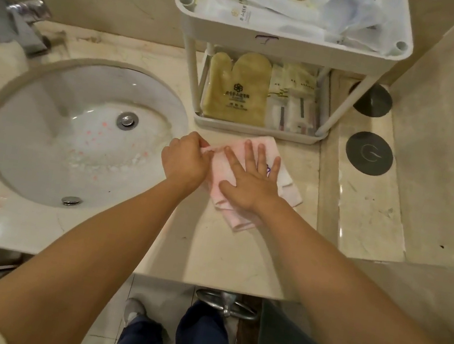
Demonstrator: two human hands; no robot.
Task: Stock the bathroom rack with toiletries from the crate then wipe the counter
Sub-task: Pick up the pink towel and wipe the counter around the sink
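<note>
Both hands meet on a pink cloth [291, 190] at mid-frame on the counter [207, 252]: the left hand [186, 161] pinches its left edge, the right hand [250, 183] lies flat on it, fingers spread; the stocked rack [291, 38] stands just behind, upper centre

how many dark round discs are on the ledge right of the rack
2. One disc lies on the ledge, level with the lower tray front of the rack; the other disc sits farther back, partly hidden behind a rack leg.
</note>
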